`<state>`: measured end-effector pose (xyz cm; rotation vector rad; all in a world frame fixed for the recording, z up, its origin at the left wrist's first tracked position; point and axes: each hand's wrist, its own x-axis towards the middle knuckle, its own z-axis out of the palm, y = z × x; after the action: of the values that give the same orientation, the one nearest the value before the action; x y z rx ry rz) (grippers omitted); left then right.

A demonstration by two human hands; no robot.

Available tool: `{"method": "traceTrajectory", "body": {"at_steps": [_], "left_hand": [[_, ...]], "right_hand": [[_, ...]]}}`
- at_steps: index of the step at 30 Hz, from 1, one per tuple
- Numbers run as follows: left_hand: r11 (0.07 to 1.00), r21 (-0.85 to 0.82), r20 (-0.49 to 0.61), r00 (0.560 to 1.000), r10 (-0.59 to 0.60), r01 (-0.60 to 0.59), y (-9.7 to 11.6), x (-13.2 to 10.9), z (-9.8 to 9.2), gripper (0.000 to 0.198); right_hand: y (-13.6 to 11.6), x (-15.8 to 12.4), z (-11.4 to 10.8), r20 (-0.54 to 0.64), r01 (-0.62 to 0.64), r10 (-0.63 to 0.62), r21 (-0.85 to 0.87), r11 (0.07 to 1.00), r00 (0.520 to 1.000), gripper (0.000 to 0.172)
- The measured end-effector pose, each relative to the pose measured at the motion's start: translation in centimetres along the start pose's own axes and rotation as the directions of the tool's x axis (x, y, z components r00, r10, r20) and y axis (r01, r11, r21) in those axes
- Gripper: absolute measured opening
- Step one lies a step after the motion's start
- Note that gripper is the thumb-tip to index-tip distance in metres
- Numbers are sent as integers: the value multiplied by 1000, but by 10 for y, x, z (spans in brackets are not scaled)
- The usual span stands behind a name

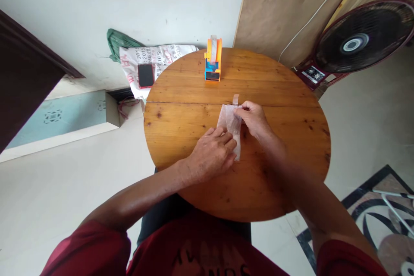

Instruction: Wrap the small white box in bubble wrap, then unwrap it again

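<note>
A folded piece of bubble wrap (230,117), whitish and see-through, lies on the round wooden table (181,133). A short strip of clear tape (236,98) sticks out past its far edge. My left hand (214,151) lies across the near part of the wrap with bent fingers, holding it and hiding some of it. At the far right corner, close to the tape strip, my right hand (254,117) is closed in a pinch on the wrap. Its fingertips partly cover that corner.
An orange and blue tape dispenser (213,59) stands at the table's far edge. Beyond the far left edge, a phone (145,75) lies on a white printed sack (131,61). A dark red fan (359,41) stands at the right, near the wall.
</note>
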<state>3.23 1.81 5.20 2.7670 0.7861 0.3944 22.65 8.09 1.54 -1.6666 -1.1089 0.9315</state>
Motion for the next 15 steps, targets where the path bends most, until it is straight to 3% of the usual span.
{"method": "traceTrajectory", "body": {"at_steps": [8,15], "left_hand": [[998,-24,-13,998,-58,58,4,-2,1,17],[994,-90,-110,991,-70,60,-1,-10,14,22]], "right_hand": [[-16,-24,-4,-27,213,-213,-9,977,977,21],[-30,-55,-16,90,225,-230,63,972,969,30]]}}
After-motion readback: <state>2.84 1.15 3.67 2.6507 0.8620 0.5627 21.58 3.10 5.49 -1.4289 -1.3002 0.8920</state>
